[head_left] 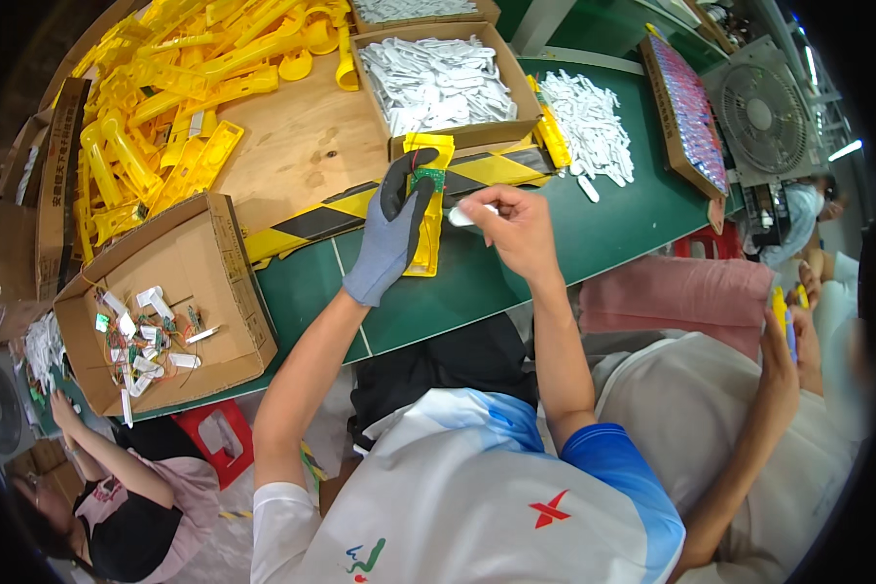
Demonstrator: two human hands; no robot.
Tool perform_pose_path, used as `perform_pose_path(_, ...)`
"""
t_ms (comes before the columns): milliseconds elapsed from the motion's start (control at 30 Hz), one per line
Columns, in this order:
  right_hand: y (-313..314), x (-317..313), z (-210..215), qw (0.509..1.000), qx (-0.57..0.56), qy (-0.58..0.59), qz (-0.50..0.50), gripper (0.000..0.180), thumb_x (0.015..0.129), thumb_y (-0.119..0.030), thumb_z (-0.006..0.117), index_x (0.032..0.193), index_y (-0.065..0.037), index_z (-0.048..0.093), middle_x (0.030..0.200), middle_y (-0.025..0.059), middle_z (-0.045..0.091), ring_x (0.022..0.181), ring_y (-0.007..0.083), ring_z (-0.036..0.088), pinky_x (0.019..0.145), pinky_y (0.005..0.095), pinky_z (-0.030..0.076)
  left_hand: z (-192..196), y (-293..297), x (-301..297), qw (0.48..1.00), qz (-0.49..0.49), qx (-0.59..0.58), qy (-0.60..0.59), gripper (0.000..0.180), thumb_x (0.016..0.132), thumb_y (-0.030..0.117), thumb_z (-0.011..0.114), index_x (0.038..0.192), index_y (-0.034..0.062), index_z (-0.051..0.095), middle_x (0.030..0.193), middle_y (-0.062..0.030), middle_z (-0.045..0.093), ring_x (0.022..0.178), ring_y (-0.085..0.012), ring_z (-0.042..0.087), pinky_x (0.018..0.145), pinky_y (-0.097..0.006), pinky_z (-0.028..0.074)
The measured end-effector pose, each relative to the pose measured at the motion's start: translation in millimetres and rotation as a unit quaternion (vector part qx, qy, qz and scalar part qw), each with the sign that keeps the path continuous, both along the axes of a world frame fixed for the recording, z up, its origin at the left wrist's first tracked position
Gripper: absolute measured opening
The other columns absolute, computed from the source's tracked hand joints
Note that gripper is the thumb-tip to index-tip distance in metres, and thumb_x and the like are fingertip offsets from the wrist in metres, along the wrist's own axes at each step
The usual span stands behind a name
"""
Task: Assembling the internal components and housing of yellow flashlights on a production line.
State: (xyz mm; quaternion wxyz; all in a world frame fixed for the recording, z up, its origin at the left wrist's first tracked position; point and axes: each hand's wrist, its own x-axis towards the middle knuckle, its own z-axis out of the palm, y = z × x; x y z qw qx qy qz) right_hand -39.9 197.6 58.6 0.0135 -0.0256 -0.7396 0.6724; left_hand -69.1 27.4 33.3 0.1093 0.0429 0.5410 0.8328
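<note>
My left hand (pixel 386 229), in a grey glove with dark fingers, is closed around a long yellow plastic shell (pixel 425 255) held over the green table. A small green circuit board (pixel 428 179) sits in the shell near my thumb, with a thin wire by its upper end. Just right of the shell, my bare right hand (pixel 511 229) pinches a small white plastic piece (pixel 463 215) between thumb and fingers. That piece's full shape is partly hidden by the fingers.
A cardboard box (pixel 530 107) of white pieces stands ahead, beside a loose white pile (pixel 589 122). Yellow shells (pixel 127 161) heap on a wooden board at left. Nearer is a carton (pixel 243 292) of wired white parts. Co-workers sit on both sides; a fan (pixel 759 117) stands far right.
</note>
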Motion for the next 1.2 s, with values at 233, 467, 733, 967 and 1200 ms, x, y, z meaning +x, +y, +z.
perform_pose_path(233,-16,-22,-13,0.994,0.096,0.028,-0.043,0.037,0.082,-0.026,0.076,0.060,0.001,0.064,0.048,-0.0062,0.045,0.047,0.0020,0.034,0.043,0.0236,0.023,-7,-1,-1,0.992,0.015,-0.080,0.100,0.038,0.088,0.010,0.066,0.123,0.0047,0.052,0.099,-0.0033,0.061,0.083,-0.0082,0.057,0.072,-0.024,0.049)
perform_pose_path(467,-34,-31,-14,0.986,0.099,0.019,-0.133,0.048,0.086,-0.035,0.072,0.056,0.001,0.062,0.047,-0.0038,0.045,0.047,0.0032,0.034,0.044,0.0243,0.024,-12,2,3,0.998,-0.026,-0.023,0.043,0.047,0.081,0.004,0.071,0.124,0.0063,0.052,0.102,-0.0031,0.059,0.086,-0.0083,0.057,0.073,-0.025,0.051)
perform_pose_path(733,-38,-35,-24,0.980,-0.023,0.000,-0.197,0.050,0.093,-0.039,0.063,0.059,-0.002,0.059,0.051,-0.0057,0.042,0.051,0.0022,0.034,0.047,0.0233,0.023,-1,3,10,0.993,-0.051,0.099,-0.044,0.054,0.079,-0.001,0.073,0.127,0.0065,0.048,0.102,-0.0058,0.061,0.082,-0.0123,0.062,0.071,-0.026,0.054)
perform_pose_path(967,-18,-20,-23,0.972,-0.233,-0.024,0.037,0.024,0.093,-0.023,0.065,0.088,0.000,0.065,0.073,-0.0018,0.059,0.060,0.0037,0.047,0.054,0.0200,0.036,-3,-5,11,0.986,-0.026,0.145,-0.081,0.056,0.080,-0.001,0.070,0.129,0.0101,0.045,0.108,-0.0058,0.059,0.088,-0.0139,0.062,0.070,-0.026,0.054)
perform_pose_path(1200,-3,-15,-28,0.968,-0.225,0.007,0.108,0.025,0.083,-0.001,0.070,0.107,0.004,0.064,0.095,0.0083,0.069,0.082,0.0102,0.063,0.069,0.0206,0.047,-1,-8,12,0.984,-0.054,0.150,-0.084,0.044,0.086,0.008,0.067,0.126,0.0095,0.047,0.108,-0.0041,0.059,0.088,-0.0118,0.061,0.072,-0.025,0.053)
